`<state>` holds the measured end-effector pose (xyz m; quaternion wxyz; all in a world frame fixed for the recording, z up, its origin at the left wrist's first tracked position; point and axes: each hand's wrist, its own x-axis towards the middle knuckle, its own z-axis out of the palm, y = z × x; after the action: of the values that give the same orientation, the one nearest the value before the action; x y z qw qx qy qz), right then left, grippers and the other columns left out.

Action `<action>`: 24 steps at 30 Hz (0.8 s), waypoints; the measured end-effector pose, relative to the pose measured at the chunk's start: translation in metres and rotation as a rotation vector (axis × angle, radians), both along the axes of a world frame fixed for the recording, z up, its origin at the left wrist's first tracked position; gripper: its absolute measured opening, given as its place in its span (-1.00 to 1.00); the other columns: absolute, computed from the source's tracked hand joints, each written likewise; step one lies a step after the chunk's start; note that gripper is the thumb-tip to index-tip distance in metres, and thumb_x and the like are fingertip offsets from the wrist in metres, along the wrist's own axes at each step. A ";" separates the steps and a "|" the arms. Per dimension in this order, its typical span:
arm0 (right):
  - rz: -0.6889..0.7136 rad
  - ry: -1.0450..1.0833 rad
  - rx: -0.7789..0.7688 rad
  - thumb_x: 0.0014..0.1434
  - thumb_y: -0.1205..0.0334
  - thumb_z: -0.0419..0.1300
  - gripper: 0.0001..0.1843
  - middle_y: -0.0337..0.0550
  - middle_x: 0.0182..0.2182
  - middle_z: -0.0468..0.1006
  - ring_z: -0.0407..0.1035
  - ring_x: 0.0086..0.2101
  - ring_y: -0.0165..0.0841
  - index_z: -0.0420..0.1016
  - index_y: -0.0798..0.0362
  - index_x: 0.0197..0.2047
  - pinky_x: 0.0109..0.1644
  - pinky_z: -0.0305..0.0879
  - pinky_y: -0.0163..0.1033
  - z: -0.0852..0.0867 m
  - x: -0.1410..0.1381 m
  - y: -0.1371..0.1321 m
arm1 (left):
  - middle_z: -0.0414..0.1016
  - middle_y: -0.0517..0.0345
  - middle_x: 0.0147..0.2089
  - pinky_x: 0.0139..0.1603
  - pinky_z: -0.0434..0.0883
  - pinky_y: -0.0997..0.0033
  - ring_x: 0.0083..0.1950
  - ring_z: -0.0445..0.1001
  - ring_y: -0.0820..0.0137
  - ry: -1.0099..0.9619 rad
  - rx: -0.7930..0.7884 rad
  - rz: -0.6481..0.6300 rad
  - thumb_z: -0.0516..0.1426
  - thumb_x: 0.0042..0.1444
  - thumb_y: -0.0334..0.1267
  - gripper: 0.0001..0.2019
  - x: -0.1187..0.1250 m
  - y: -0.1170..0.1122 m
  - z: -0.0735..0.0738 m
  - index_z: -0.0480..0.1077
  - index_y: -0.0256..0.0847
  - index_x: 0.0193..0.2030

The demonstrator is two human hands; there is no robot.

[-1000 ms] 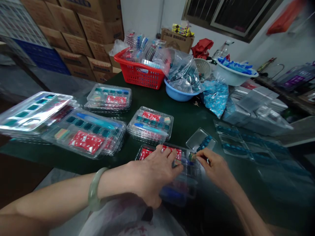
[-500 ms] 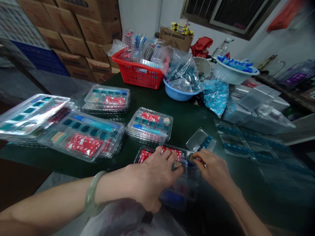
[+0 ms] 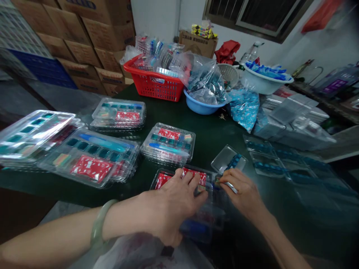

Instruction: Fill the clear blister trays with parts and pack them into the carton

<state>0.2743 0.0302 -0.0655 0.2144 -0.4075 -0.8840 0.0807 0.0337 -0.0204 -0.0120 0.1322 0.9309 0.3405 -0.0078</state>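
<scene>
Left hand (image 3: pixel 171 203) lay flat, fingers spread, pinning clear plastic blister tray (image 3: pixel 209 218) on dark green surface (image 3: pixel 213 134). Right hand (image 3: pixel 244 194) fingers pinched small greenish block (image 3: pixel 217 182) just beyond left fingertips; judged best seated squarely, tray held steady

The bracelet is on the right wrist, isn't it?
No. The bracelet is on the left wrist, not the right. The head view shows it, just behind the left hand, which lies flat on the tray.
</scene>
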 end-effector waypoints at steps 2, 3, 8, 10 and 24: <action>0.012 -0.016 0.053 0.14 0.40 0.06 -0.85 -0.15 -0.37 0.45 0.32 -0.30 -0.32 0.43 0.05 -0.36 -0.24 0.25 -0.20 0.001 -0.002 -0.002 | 0.20 -0.22 0.08 -0.02 0.10 -0.13 -0.02 0.18 -0.02 -0.004 0.003 -0.006 0.26 -0.43 -0.07 -0.11 0.000 -0.001 -0.001 0.13 -0.28 0.14; 0.018 -0.026 0.070 0.15 0.41 0.05 -0.84 -0.15 -0.38 0.46 0.33 -0.30 -0.32 0.43 0.05 -0.36 -0.23 0.25 -0.19 0.001 -0.002 -0.003 | 0.20 -0.21 0.08 -0.02 0.10 -0.13 -0.02 0.18 -0.02 -0.004 0.001 -0.007 0.26 -0.43 -0.07 -0.12 -0.001 -0.001 -0.001 0.13 -0.28 0.14; 0.036 0.027 0.065 0.15 0.41 0.05 -0.87 -0.15 -0.42 0.45 0.33 -0.33 -0.32 0.37 0.05 -0.38 -0.27 0.27 -0.20 -0.004 -0.001 -0.006 | 0.19 -0.22 0.07 -0.01 0.08 -0.10 -0.01 0.17 -0.05 0.008 0.001 -0.003 0.25 -0.43 -0.07 -0.11 -0.001 0.000 -0.001 0.12 -0.29 0.14; 0.035 0.087 0.041 0.14 0.42 0.06 -0.89 -0.15 -0.40 0.45 0.33 -0.33 -0.32 0.35 0.05 -0.37 -0.26 0.28 -0.19 -0.007 0.002 -0.006 | 0.20 -0.22 0.07 -0.02 0.08 -0.10 -0.01 0.17 -0.04 0.013 -0.005 -0.007 0.25 -0.42 -0.07 -0.13 0.000 0.000 -0.001 0.13 -0.28 0.12; 0.105 0.241 0.308 0.03 0.52 0.18 -0.71 -0.19 -0.34 0.56 0.43 -0.28 -0.34 0.38 -0.02 -0.21 -0.22 0.40 -0.14 -0.031 0.018 -0.022 | 0.14 -0.18 0.11 0.05 0.03 -0.14 0.05 0.14 -0.04 0.025 -0.030 0.015 0.25 -0.46 -0.10 -0.08 0.001 -0.001 0.000 0.08 -0.25 0.16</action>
<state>0.2920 0.0079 -0.0963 0.3737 -0.3105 -0.8740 0.0040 0.0345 -0.0216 -0.0122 0.1417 0.9260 0.3491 -0.0234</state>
